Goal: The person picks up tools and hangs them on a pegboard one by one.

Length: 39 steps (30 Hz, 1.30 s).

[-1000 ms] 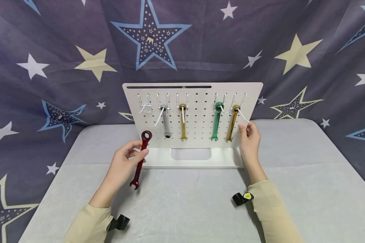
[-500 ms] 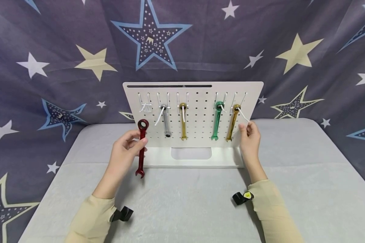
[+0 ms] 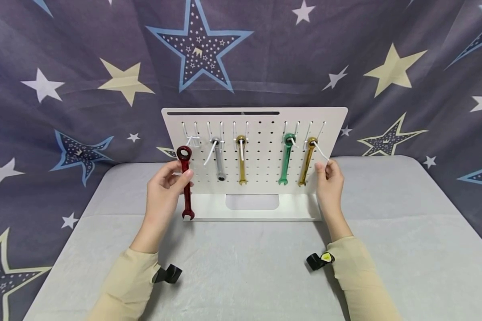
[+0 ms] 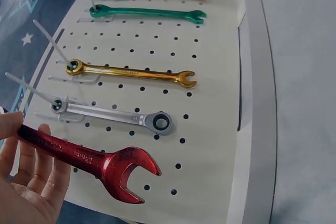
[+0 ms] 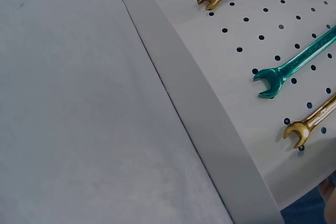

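Note:
My left hand (image 3: 162,191) pinches a dark red ratchet combination wrench (image 3: 186,191) between thumb and fingers. It hangs upright, ring end up, in front of the left side of a white pegboard (image 3: 305,115). Close above the ring, a bare white hook (image 3: 191,141) sticks out from the board. The left wrist view shows the open jaw end of the red wrench (image 4: 107,167) large over the board. At the board's right edge, my right hand (image 3: 330,185) grips the border with its thumb in front; only a sliver of that hand (image 5: 329,203) shows in the right wrist view.
On other hooks hang a silver wrench (image 3: 219,162), a gold wrench (image 3: 242,166), a green wrench (image 3: 285,161) and a second gold wrench (image 3: 306,162). The hooks jut forward. The board's base (image 3: 209,214) stands on a grey-covered table (image 3: 245,267) before a star-patterned curtain (image 3: 265,67).
My left hand has moved up and forward with the red wrench, bringing its ring from below the left hook to just under it and turning it more upright. The right hand stays put.

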Available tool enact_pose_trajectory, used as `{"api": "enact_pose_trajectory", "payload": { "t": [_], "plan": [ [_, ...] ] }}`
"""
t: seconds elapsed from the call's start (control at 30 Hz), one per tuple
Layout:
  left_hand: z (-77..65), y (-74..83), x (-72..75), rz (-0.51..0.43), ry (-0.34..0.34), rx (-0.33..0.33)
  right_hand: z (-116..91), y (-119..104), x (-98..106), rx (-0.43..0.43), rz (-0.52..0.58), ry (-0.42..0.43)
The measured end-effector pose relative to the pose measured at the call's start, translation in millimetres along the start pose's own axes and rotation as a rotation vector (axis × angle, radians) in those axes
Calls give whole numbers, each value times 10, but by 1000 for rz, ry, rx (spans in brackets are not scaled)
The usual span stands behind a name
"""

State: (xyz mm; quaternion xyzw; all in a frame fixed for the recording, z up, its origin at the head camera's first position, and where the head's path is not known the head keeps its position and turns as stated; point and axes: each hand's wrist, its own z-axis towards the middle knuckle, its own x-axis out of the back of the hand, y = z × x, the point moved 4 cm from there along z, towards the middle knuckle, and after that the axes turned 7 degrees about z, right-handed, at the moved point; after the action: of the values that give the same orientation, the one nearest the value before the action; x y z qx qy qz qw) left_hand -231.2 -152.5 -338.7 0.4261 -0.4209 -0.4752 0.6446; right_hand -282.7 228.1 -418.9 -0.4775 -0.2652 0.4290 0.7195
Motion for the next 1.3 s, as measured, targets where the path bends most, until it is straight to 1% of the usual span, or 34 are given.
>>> {"api": "enact_pose_trajectory", "payload": {
  "t": [0.27,0.53,0.73,0.97,1.03,1.23,1.3],
  "plan": [
    [77,-28,-35,-46,14,5,-16,14,3,-25,26,-6],
    [144,-74,-49,-4,16,9,-24,22,12,-18,24,0],
    [198,-140,-56,-30,34,27,-29,36,11,-9,33,-1],
    [251,-175,-62,-28,42,24,-17,23,2,-8,43,-5],
    [264,-186,-69,-21,35,24,-19,0,-1,-3,43,-7],
    [304,-204,-106,7,20,26,-107,-317,-31,23,5,-15],
    [314,-206,-114,13,22,32,-119,-359,-39,20,0,-17]
  ]
}}
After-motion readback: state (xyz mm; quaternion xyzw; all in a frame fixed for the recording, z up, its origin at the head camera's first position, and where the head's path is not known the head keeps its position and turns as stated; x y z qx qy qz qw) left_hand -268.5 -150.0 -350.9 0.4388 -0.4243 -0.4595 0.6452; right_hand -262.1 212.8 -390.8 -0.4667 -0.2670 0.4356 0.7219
